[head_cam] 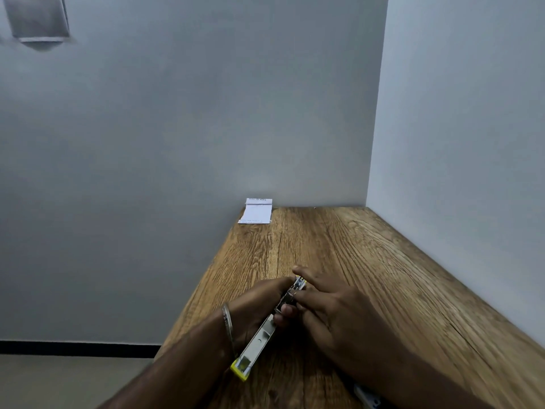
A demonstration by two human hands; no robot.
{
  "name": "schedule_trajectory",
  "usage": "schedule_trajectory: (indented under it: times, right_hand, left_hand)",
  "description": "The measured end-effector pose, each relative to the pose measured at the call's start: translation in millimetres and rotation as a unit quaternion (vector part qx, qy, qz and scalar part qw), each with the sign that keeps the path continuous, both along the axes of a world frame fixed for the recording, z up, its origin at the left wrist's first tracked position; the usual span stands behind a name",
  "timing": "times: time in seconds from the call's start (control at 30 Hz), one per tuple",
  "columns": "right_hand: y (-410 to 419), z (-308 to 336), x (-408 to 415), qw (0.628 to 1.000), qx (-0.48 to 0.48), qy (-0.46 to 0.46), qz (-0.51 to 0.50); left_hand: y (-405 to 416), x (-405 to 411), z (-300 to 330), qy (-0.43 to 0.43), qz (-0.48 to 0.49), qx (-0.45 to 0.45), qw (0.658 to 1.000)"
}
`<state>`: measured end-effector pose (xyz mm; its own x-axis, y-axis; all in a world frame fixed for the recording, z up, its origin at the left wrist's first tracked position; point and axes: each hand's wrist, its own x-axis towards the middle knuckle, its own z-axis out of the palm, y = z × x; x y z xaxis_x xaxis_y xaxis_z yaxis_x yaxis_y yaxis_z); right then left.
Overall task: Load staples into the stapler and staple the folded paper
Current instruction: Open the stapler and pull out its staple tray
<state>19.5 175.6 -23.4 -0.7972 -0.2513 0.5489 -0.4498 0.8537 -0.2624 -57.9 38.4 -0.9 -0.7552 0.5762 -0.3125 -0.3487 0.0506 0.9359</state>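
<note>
On the near part of the wooden table (368, 261): both hands are seen bunched around one stapler, close to the left edge.
Stapler (259, 339): opened out flat and long; silver-grey metal channel is shown face up, a yellow plastic end at the near tip, a yellow and dark bit at the far tip. It is laid diagonally, near end toward the lower left, far end up and to the right.
Stapler position: held just over or on the tabletop; contact with the wood cannot be told.
Left hand (259, 299): fingers are curled closed around the far half of the stapler, gripped from the left side. A thin metal bangle (227, 323) is worn at the wrist.
Right hand (327, 302): fingers are bent in and pinched at the stapler's far end, fingertips touching metal; whether staples are held cannot be told, that area is blurred.
Folded paper (256, 211): white, with faint print; it is propped at the far left corner of the table against the grey wall (177, 128), well apart from the hands.
Bottom edge: a small white and blue object (367, 397) is partly cut off, beside the right forearm; not identifiable.
</note>
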Motion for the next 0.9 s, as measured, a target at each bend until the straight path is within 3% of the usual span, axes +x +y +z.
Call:
schedule_trajectory:
  times: [0.17,0.27,0.33,0.4,0.5,0.57,0.63,0.67,0.7,0.77,0.83,0.9]
  right_hand:
    - [-2,2,1,1.0,-0.03,-0.004,0.004]
    - [-1,5,-2,0.988,-0.152,0.003,-0.025]
    - [1,9,-5,0.955,-0.287,-0.046,-0.062]
    - [2,14,-9,0.865,-0.476,-0.15,-0.059]
    - [-4,21,-13,0.677,-0.695,-0.24,-0.025]
    - [-13,24,-14,0.608,-0.75,-0.26,-0.022]
    - [-19,25,-15,0.56,-0.782,-0.274,-0.013]
    - [-21,26,-16,0.537,-0.797,-0.277,0.001]
    - [-21,26,-16,0.513,-0.813,-0.274,0.018]
    - [-19,24,-18,0.467,-0.847,-0.252,0.04]
    - [-17,21,-18,0.429,-0.875,-0.216,0.062]
    - [-18,19,-19,0.416,-0.887,-0.184,0.08]
  left_hand:
    - [-1,-3,0,0.002,-0.008,-0.002,1.0]
    - [-2,-5,3,-0.023,-0.048,0.013,0.998]
    - [-1,-7,1,-0.064,-0.075,0.052,0.994]
    - [1,-10,-4,-0.093,-0.066,0.085,0.99]
    - [7,-11,-7,-0.065,-0.03,0.062,0.996]
    - [13,-6,0,0.003,0.005,0.013,1.0]
    - [22,-1,14,0.133,0.049,-0.068,0.988]
    - [27,2,21,0.231,0.065,-0.126,0.963]
    - [32,5,29,0.343,0.07,-0.197,0.916]
    - [45,11,41,0.544,0.035,-0.321,0.775]
    - [56,17,48,0.64,-0.008,-0.375,0.671]
    - [63,18,50,0.669,-0.026,-0.397,0.627]
